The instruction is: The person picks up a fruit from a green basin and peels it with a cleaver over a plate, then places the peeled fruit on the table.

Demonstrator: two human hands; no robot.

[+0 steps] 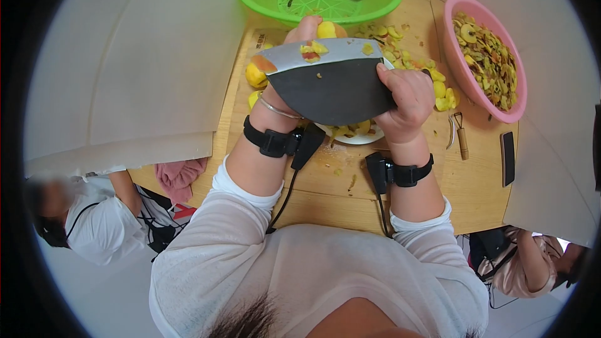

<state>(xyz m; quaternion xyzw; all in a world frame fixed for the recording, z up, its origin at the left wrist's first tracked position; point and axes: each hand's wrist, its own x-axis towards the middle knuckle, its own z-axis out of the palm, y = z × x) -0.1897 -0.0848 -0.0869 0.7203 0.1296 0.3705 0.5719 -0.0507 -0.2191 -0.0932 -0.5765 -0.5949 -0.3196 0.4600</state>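
My right hand [408,97] grips the end of a wide curved cleaver [341,91], a dark blade with a silvery edge that carries bits of peel. Behind the blade's far edge my left hand [302,32] shows only in part, beside a peeled yellow fruit [327,30]; whether its fingers hold that fruit is hidden. Yellow fruit pieces [255,76] lie on the board to the left. More pieces and peelings [400,56] are spread to the right of the blade. A white plate [358,140] with cut fruit is partly covered by the cleaver.
A green basin [250,0] with one fruit stands at the back. To the right are a pink basin [452,56] of peelings, a peeler [462,138] and a dark phone [508,159]. A pink cloth [180,178] lies at the left; people sit beyond both sides.
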